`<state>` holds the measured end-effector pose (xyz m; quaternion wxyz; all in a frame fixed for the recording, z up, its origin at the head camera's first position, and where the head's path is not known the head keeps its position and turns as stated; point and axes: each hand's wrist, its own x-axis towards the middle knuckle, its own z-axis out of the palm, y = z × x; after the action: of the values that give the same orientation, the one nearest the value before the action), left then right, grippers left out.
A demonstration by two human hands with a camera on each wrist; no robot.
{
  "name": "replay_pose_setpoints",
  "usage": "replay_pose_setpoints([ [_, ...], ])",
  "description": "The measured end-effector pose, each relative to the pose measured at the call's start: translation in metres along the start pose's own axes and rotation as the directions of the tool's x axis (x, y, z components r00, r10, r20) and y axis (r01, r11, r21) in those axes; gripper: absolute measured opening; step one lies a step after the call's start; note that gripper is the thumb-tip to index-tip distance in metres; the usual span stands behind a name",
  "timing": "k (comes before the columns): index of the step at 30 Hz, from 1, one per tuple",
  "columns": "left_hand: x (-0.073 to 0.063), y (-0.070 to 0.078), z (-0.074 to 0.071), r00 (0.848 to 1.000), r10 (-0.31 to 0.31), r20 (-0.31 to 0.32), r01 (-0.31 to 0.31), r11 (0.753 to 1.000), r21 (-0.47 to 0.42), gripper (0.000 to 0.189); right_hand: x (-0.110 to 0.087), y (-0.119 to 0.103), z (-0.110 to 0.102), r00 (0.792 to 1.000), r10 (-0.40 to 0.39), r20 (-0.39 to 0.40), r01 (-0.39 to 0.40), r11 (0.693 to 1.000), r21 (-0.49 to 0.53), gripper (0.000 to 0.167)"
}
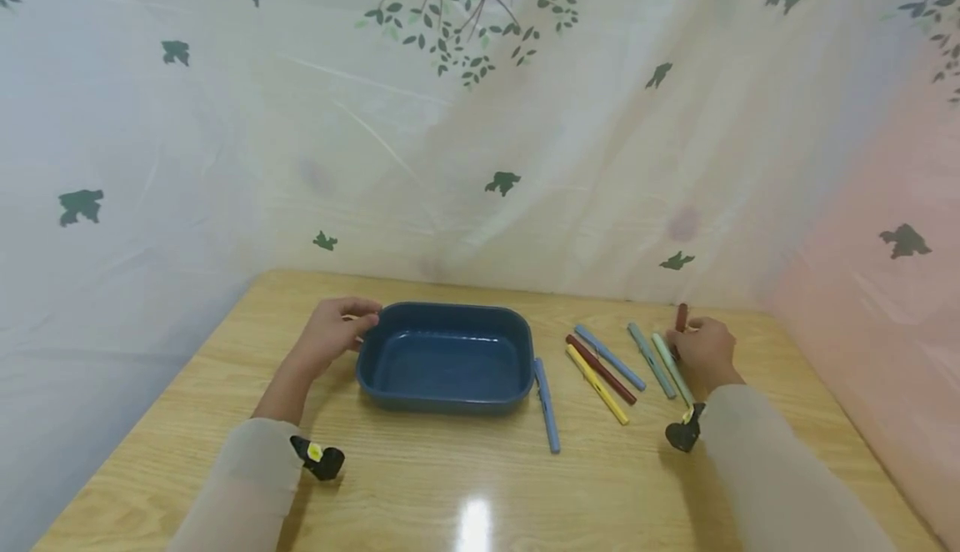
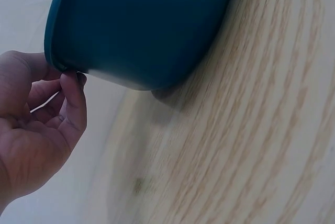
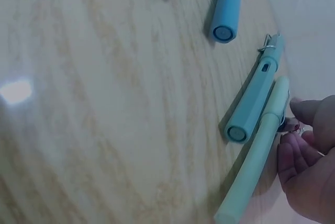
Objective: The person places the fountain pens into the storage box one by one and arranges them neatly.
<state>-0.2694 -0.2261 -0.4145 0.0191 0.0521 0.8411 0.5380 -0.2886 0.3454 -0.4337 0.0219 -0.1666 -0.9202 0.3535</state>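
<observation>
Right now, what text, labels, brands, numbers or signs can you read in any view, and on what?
None readable.
Yellow patches on the wrist devices: any marking too small to read.
Pens on the table: no legible brand or lettering, too small or blurred if any.
Pen in the right hand: mostly covered, nothing legible.
Blue tray: no text visible.
Backdrop: printed leaves, no words visible.

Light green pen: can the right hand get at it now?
Likely yes: the light green pen lies beside the right hand, uncovered, though that hand appears to hold a dark red pen.
</observation>
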Motion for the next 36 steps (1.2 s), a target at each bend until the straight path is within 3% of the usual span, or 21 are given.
replay_pose_setpoints([
  [8,0.002,0.0,0.004,1.0,-0.004,0.009,0.004,1.0,-0.017,0.033,0.0,0.003,-0.008,0.999,0.046,0.001,-0.046,0.999,-0.021,0.06],
  [18,0.001,0.002,0.002,1.0,0.004,0.02,-0.004,1.0,-0.011,0.034,0.006,0.014,-0.019,0.997,-0.034,0.067,0.033,0.999,0.015,0.068],
  [24,0.002,-0.001,0.001,0.999,0.02,0.031,-0.02,1.0,-0.015,0.034,0.013,0.017,-0.023,0.991,-0.087,0.101,0.081,0.995,0.057,0.06],
  [30,0.003,-0.004,-0.001,0.999,0.019,0.039,-0.018,1.0,-0.025,0.035,0.01,0.007,-0.028,0.974,-0.163,0.154,0.139,0.978,0.155,0.051],
  [36,0.004,-0.006,-0.003,0.999,0.011,0.033,-0.01,0.999,-0.032,0.034,0.003,-0.004,-0.032,0.964,-0.184,0.192,0.143,0.967,0.21,0.049],
])
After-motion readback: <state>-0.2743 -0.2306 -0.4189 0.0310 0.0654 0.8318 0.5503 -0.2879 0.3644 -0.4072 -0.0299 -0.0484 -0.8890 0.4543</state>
